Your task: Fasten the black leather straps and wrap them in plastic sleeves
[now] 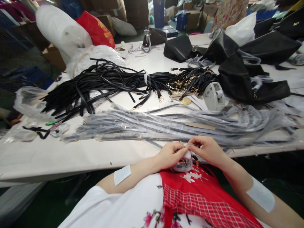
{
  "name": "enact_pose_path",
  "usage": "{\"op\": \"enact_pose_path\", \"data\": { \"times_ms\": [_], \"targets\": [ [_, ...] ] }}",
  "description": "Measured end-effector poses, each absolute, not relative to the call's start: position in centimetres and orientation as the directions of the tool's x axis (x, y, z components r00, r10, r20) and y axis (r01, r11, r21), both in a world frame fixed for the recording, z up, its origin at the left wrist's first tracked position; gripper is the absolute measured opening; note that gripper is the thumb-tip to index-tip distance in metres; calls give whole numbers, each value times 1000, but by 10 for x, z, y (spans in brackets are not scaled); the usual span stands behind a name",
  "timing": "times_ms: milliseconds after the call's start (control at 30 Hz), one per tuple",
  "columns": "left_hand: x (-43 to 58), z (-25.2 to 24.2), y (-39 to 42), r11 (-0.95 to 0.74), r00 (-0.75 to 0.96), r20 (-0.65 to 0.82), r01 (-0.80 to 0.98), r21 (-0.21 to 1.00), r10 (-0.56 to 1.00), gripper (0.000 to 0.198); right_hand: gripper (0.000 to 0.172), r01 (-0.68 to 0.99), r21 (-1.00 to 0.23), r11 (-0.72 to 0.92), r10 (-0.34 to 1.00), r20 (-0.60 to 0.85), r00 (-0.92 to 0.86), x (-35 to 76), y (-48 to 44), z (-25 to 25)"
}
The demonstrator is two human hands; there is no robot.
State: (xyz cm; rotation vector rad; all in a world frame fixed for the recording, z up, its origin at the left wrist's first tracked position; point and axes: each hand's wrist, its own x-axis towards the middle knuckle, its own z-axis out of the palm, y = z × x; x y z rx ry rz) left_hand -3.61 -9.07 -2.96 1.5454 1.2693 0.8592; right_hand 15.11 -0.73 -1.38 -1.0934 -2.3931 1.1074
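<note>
At the table's front edge, close to my red apron, my left hand [173, 154] and my right hand [206, 149] meet with fingertips pinched together. Between them is a black strap in clear plastic wrap [184, 165], bundled in a coil below the left fingers. A small pale piece [187, 154] shows at the fingertips; its kind is unclear. A gold clasp [197, 162] on a black strap end hangs under my right hand. Just beyond the hands lies a long pile of plastic-sleeved straps [147, 125].
Behind that pile lies a tied bundle of black straps [106, 79] with gold clasps. A white tape dispenser [213, 96] stands right of centre. Black bags [251, 77] fill the right side. A white roll [61, 30] and red bag [97, 29] stand at the back left.
</note>
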Motion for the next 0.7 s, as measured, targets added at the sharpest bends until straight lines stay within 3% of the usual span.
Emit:
{"op": "enact_pose_path", "data": {
  "times_ms": [67,167,233,367,467,567,700],
  "targets": [
    [-31,-28,-92,-19,174,-36,306,952,984,30,33,487,-841,238,767,-144,-625,149,-2,-28],
    [-27,-28,-94,-33,130,-5,288,957,991,25,55,430,-901,-59,706,-342,-620,145,1,-44],
    [-25,-28,-95,-64,109,34,285,956,993,22,57,388,-913,-126,673,-366,-642,140,-4,-51],
    [-26,-24,-99,-70,20,67,348,935,998,23,44,301,-948,-105,751,-274,-601,135,-15,-50],
    [-29,-24,-99,12,-22,-4,404,914,1000,25,34,296,-955,11,783,-176,-597,139,-17,-37],
    [-30,-26,-97,67,-19,-65,429,901,998,28,37,281,-956,89,715,-135,-686,147,-14,-25],
    [-25,-26,-94,43,-39,-28,468,883,999,22,36,285,-954,91,638,-164,-752,153,-9,-18]
  ]
}}
